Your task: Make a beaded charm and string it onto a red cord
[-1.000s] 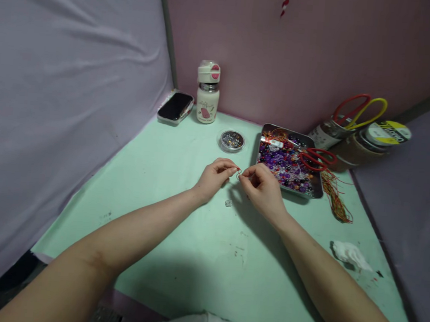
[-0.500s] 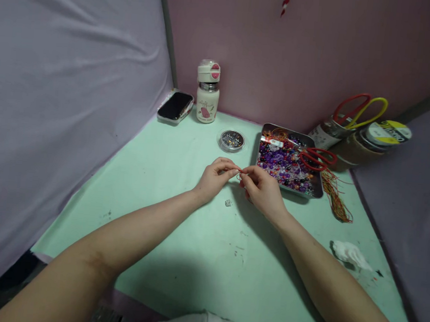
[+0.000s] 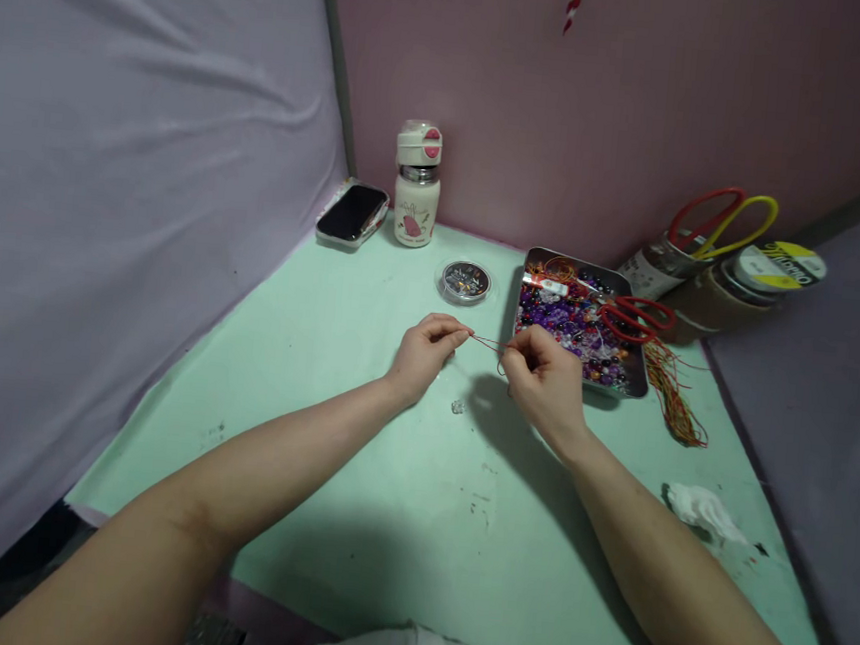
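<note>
A thin red cord (image 3: 486, 343) stretches between my two hands above the table. My left hand (image 3: 425, 355) pinches one end of it between thumb and forefinger. The fingers of my right hand (image 3: 545, 381) are closed on the cord's other side, and a loose loop hangs below them. Under the hands a small clear, glittery piece (image 3: 457, 406) lies on the pale green tabletop (image 3: 334, 384). Just behind my right hand is a metal tray (image 3: 644, 389) of purple, red and clear beads (image 3: 562, 319). Red-handled scissors (image 3: 635, 318) rest across the tray's right side.
A round clear dish (image 3: 466, 281) of small pieces sits beyond my hands. Further back are a phone (image 3: 351, 213) and a white bottle (image 3: 416, 201). Two jars (image 3: 749, 285) (image 3: 652, 272), a bundle of cords (image 3: 675, 399) and a crumpled white tissue (image 3: 705, 511) are on the right.
My right hand has moved right, away from my left hand, drawing the red cord out between them. My left hand has shifted slightly left, still pinching the cord.
</note>
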`<control>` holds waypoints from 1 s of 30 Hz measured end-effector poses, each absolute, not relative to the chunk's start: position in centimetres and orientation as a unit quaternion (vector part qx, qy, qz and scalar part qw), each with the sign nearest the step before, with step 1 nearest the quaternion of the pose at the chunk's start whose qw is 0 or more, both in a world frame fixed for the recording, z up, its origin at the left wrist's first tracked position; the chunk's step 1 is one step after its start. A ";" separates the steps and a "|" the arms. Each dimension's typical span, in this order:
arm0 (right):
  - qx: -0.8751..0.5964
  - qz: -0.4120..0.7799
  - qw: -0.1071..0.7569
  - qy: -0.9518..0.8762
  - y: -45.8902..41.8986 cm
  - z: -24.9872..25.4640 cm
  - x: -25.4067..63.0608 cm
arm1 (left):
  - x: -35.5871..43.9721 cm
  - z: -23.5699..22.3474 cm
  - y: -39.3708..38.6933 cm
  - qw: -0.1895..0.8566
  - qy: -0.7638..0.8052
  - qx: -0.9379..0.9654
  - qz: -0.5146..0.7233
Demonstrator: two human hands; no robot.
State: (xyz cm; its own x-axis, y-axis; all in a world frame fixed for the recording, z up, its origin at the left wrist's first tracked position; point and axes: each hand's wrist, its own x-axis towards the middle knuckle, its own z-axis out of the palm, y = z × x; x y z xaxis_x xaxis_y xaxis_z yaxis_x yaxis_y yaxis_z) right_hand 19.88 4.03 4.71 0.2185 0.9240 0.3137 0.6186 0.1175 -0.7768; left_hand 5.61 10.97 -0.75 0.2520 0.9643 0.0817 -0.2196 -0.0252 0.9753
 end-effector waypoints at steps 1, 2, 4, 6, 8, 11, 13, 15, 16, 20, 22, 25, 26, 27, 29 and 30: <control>-0.641 0.171 0.444 -0.602 4.0 4.7 19.8 | 5.6 -0.8 11.0 0.601 0.362 0.510 0.497; -0.641 0.171 0.444 -0.601 4.0 4.8 19.8 | 5.6 -0.9 11.0 0.605 0.364 0.502 0.499; -0.644 0.178 0.445 -0.597 4.0 4.7 19.8 | 5.6 -1.0 11.2 0.618 0.363 0.489 0.498; -0.648 0.193 0.426 -0.601 4.2 4.7 20.1 | 5.6 -1.1 11.4 0.639 0.359 0.474 0.488; -0.651 0.205 0.372 -0.629 4.3 4.7 20.5 | 5.6 -1.1 11.5 0.657 0.357 0.460 0.479; -0.651 0.167 0.280 -0.686 4.4 4.7 21.0 | 5.6 -0.9 11.5 0.657 0.357 0.466 0.473; -0.645 0.117 0.263 -0.707 4.3 4.7 21.1 | 5.6 -0.6 11.2 0.648 0.360 0.484 0.465; -0.639 0.082 0.276 -0.713 4.3 4.7 21.1 | 5.5 -0.3 10.9 0.640 0.363 0.503 0.453; -0.636 0.071 0.286 -0.713 4.2 4.6 21.0 | 5.5 -0.1 10.7 0.636 0.364 0.512 0.448; -0.620 0.070 0.334 -0.706 4.3 4.4 20.8 | 5.4 0.2 10.4 0.616 0.365 0.548 0.432; -0.611 0.113 0.349 -0.702 4.4 4.1 20.5 | 5.4 0.3 10.3 0.604 0.351 0.568 0.436; -0.599 0.206 0.361 -0.684 4.4 3.6 20.2 | 5.4 0.2 10.2 0.585 0.326 0.592 0.449; -0.601 0.227 0.356 -0.678 4.4 3.5 20.1 | 5.4 0.2 10.2 0.580 0.323 0.596 0.452; -0.606 0.237 0.348 -0.675 4.5 3.5 20.1 | 5.4 0.2 10.2 0.575 0.323 0.599 0.455; -0.617 0.225 0.327 -0.679 4.5 3.5 20.3 | 5.3 0.1 10.3 0.566 0.332 0.601 0.457; -0.620 0.211 0.319 -0.685 4.5 3.7 20.4 | 5.3 0.1 10.3 0.562 0.339 0.600 0.457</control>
State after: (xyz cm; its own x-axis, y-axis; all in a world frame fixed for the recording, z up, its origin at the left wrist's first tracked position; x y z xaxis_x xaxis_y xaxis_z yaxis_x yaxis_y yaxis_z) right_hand 20.39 4.50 3.69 -0.0280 0.9841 0.1752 0.7143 0.1423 -0.6852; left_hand 5.31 10.33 0.10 0.3513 0.9212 0.1669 -0.1069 -0.1377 0.9847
